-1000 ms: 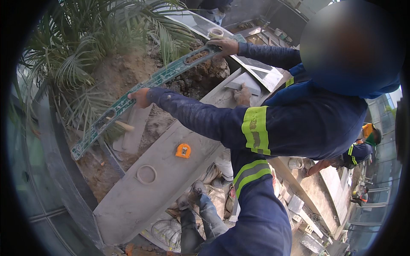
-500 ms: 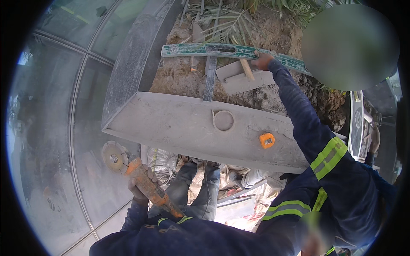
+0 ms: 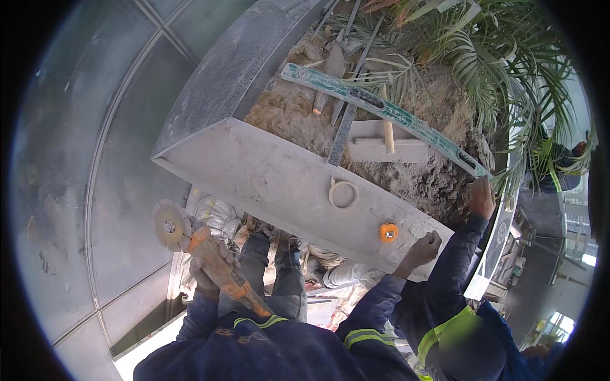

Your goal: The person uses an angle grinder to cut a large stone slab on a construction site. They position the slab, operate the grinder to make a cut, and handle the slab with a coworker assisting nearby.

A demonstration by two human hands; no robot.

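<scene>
My left hand [image 3: 213,267] is closed round an orange, dust-covered angle grinder [image 3: 225,273] with a cutting disc [image 3: 171,225], held low at the left. My right hand [image 3: 419,251] has its fingers curled at the right end of a dusty grey stone slab [image 3: 267,171]; what they hold, if anything, is unclear. An orange tape measure [image 3: 388,232] lies just left of that hand, and a pale roll of tape [image 3: 344,194] farther left. A co-worker's hand [image 3: 481,195] is at the right end of a green spirit level [image 3: 406,117] spanning the soil.
A planter holds soil [image 3: 273,111], palm fronds [image 3: 470,44], a trowel [image 3: 333,63], a wooden handle [image 3: 387,136] and metal strips. A glass wall [image 3: 82,190] curves along the left. The co-worker [image 3: 464,343] crouches beside me; another person [image 3: 559,171] is behind the plants.
My view has swung round toward the glass wall. My right hand has come up at the slab's right end. The co-worker's hand has moved to the level's right end.
</scene>
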